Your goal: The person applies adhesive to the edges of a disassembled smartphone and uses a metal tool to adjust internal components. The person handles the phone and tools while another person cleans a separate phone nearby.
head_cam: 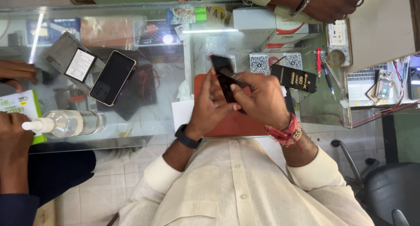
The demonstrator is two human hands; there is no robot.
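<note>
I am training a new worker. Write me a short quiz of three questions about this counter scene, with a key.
1. True or false: the left hand and right hand hold one dark phone together.
2. What lies beside the clear bottle on the glass counter? A) black phone B) red cup C) scissors
3. What is worn on the left wrist?

Key: 1 true; 2 A; 3 a black watch.

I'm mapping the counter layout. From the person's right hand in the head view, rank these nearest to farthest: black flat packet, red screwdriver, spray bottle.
1. Black flat packet, just beyond the right hand, on its outer side.
2. Red screwdriver, further out past the packet.
3. Spray bottle, far across the glass counter, on the other side.
</note>
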